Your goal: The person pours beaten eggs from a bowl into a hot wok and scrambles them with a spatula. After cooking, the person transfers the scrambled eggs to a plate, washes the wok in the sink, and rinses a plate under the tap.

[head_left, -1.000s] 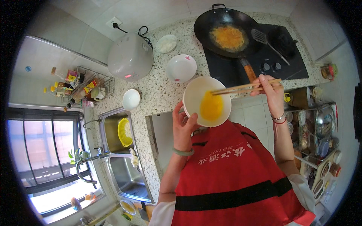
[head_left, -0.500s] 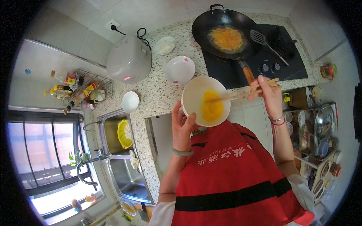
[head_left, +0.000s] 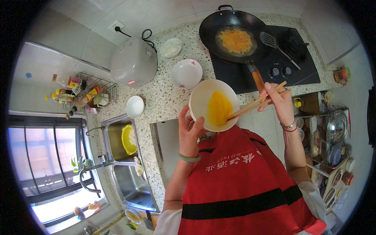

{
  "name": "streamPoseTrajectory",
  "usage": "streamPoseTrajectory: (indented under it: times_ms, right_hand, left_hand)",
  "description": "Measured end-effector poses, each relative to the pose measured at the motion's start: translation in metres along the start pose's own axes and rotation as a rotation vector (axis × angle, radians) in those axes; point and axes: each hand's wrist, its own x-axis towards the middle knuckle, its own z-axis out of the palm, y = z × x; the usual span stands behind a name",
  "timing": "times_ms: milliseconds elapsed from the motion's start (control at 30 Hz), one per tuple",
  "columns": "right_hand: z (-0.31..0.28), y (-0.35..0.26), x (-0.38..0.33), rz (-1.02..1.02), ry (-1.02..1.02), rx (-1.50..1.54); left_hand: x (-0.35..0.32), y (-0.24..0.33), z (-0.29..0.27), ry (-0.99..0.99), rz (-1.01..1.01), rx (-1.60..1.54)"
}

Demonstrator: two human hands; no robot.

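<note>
The speckled worktop (head_left: 164,96) carried a rice cooker (head_left: 134,62) at its back edge, two white bowls (head_left: 187,73) and a black hob (head_left: 274,66).

A home kitchen: wok (head_left: 235,37) on stove (head_left: 290,58), sink (head_left: 117,156), rice cooker (head_left: 134,62)

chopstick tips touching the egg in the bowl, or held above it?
Touching. Head view: the chopsticks in the right hand end inside the beaten egg in the bowl, no gap.
</note>
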Motion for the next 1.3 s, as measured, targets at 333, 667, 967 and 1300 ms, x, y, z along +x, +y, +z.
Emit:
streamPoseTrajectory:
  times_ms: [333,667,967,1300]
  right_hand:
    - [-0.011,-0.008,0.008,0.005,-0.04,-0.026]
    - [-0.023,-0.024,0.023,-0.094,-0.005,0.031]
    - [-0.035,-0.031,0.05,-0.18,0.066,0.012]
    - [-0.032,-0.036,0.096,-0.24,0.178,0.027]
  left_hand:
    - [0.007,0.0,0.016,0.022,0.012,0.0]
    - [0.023,0.008,0.043,0.048,0.049,-0.026]
    - [0.062,0.031,0.06,-0.012,0.009,-0.002]
    - [0.127,0.055,0.073,-0.143,-0.01,0.02]
